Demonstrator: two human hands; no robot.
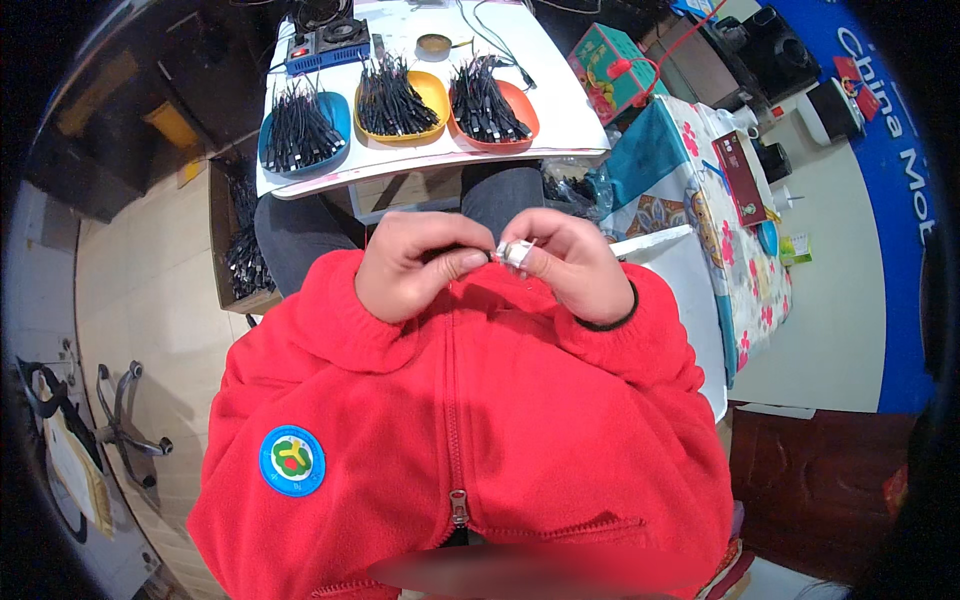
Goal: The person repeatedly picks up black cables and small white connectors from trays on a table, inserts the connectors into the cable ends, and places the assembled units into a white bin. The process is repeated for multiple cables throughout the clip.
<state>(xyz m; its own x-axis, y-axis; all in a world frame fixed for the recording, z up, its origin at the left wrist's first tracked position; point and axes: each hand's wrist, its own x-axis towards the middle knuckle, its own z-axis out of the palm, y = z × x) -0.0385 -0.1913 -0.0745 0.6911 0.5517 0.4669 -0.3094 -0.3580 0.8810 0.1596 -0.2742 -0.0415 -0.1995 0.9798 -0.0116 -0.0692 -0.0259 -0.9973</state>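
Note:
My left hand (pixel 415 265) and my right hand (pixel 580 265) meet in front of my chest, just short of the white table. Between the left thumb and forefinger a short black cable (pixel 481 252) is pinched, most of it hidden by the fingers. A small white piece (pixel 516 252) sits between my right thumb and fingers, close against the end of the cable; its exact kind is too small to tell. Bundles of short black cables fill a blue bowl (pixel 333 160), a yellow bowl (pixel 440 92) and an orange bowl (pixel 527 105) along the table's near edge.
On the white table (pixel 400 25) stand a blue-based device (pixel 328 52) and a small round tin (pixel 434 45). A cardboard box of cables (pixel 222 225) is on the floor at left. To the right are a green box (pixel 610 65) and a flowered tablecloth (pixel 745 270).

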